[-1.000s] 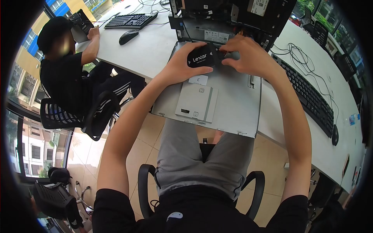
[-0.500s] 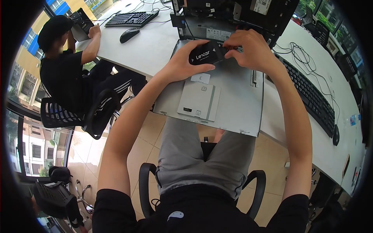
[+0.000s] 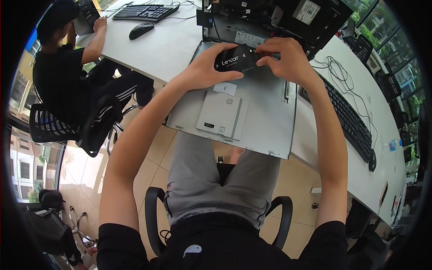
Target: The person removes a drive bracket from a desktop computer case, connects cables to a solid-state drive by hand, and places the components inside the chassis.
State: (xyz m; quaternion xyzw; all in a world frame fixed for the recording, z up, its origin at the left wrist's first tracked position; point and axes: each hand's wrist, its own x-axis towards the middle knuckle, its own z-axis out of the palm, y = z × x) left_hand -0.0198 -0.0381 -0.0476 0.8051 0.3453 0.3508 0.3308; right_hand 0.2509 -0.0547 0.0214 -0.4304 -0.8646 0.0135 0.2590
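Note:
Near the top centre, a black Lexar SSD is held label up above the metal panel of a computer case. My left hand grips it from the left, thumb along the near edge and fingers along the far one. At the drive's right end, my right hand pinches a thin cable end, mostly hidden by the fingers. Below the drive, a flat white box and a small white label marked 3 lie on the panel.
The open black computer case stands behind the panel. To the right are a keyboard, tangled cables and a mouse. Another keyboard and mouse lie left. A person sits at the left desk.
The whole view has shifted slightly, moving the scene leftward. My right fingertips have drawn closer together at the drive's end; my left hand keeps its hold on the SSD.

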